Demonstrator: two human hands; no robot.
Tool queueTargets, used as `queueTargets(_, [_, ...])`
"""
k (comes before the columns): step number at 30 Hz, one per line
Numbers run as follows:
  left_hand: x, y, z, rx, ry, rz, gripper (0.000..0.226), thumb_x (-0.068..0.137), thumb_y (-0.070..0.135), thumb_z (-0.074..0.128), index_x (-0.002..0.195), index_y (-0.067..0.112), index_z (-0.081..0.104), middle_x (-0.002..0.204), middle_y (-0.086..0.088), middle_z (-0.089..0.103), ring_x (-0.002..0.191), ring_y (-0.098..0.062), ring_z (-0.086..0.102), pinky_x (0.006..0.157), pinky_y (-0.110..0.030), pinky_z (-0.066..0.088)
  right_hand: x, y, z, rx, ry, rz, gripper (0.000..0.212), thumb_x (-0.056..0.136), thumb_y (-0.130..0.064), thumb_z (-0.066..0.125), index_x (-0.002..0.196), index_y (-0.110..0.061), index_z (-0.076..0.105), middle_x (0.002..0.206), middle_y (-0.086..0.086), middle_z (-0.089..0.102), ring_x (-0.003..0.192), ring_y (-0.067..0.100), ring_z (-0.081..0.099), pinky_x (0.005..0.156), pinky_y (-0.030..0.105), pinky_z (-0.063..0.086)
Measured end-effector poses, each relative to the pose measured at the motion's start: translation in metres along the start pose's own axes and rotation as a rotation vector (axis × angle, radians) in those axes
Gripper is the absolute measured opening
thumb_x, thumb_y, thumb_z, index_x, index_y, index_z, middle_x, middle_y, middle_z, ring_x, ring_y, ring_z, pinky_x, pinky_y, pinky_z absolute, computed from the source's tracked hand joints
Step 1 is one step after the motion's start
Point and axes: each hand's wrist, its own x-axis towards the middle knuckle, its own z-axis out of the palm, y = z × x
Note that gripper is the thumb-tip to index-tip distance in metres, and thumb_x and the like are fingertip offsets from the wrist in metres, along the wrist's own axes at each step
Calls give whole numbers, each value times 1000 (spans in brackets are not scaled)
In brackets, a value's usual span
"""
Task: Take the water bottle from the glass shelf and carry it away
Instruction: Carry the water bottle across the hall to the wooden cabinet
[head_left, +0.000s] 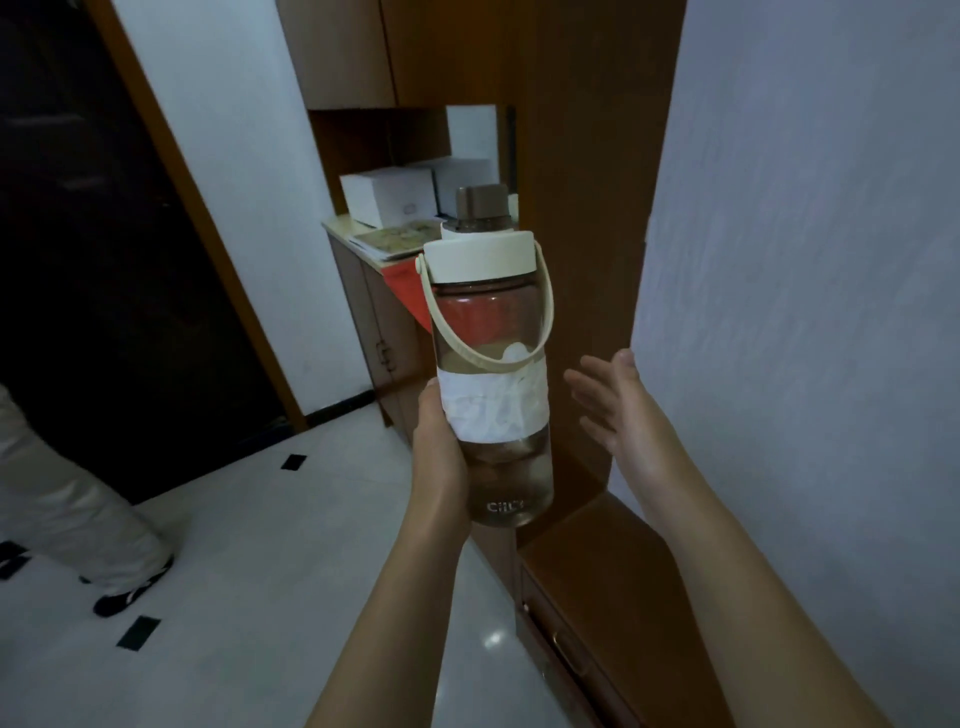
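white walls (805, 208), tiled floor (260, 519), wooden cabinets (384, 332)

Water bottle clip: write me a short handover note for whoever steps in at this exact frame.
Left hand: closed around the water bottle, gripping its lower half and holding it upright in the air.
Right hand: open and empty, beside the bottle, not touching it.
Done: bottle is off any shelf; no glass shelf is identifiable in view.
Left: carry it away. The loop handle hangs loose against the front, and the lid is on.

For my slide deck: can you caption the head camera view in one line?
Left hand holds a clear water bottle upright in a hallway, right hand open beside it.
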Motion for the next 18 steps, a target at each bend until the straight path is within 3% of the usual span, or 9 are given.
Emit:
queueTargets(3, [19,5,19,-24,-21,38,43,100,46,41,97,18,74,76,-1,79,72,-18,73,67,-31,52,31,-9,-9,8,-50,-38,89,78,-70,23,151,-22,39,150,-1,51,140,16,44,119,41,32])
queueTargets(7, [41,-2,30,45,43,43,48,100,49,40,120,15,69,103,-9,76,94,-26,71,77,-36,54,58,-5,-18,63,-66,-26,82,84,-67,23,150,-22,38,148,-1,53,138,15,47,116,40,35])
queueTargets(10, [61,-14,36,77,42,18,50,99,52,39,120,18,70,108,-9,76,101,-27,70,84,-39,54,71,2,-24,74,-62,-4,81,84,-67,24,150,-22,38,147,-1,54,137,15,48,116,39,36])
queueTargets(12, [74,-22,40,94,11,-10,47,101,50,39,111,18,73,98,-5,79,96,-23,73,81,-34,57,79,7,-28,57,-55,10,88,77,-70,26,151,-23,37,148,-2,53,137,15,47,117,40,36])
queueTargets(15, [94,-35,45,112,-46,-38,40,104,42,39,95,20,71,72,7,78,72,-9,75,60,-21,56,93,15,-32,23,-22,21,90,76,-72,26,151,-24,37,149,-3,52,137,14,48,116,40,36])
queueTargets(18, [118,-46,51,146,-79,-78,39,102,44,42,91,23,74,80,4,80,83,-17,73,76,-31,57,109,24,-33,-9,35,59,92,74,-74,27,151,-26,38,150,-4,52,137,13,48,118,41,34])
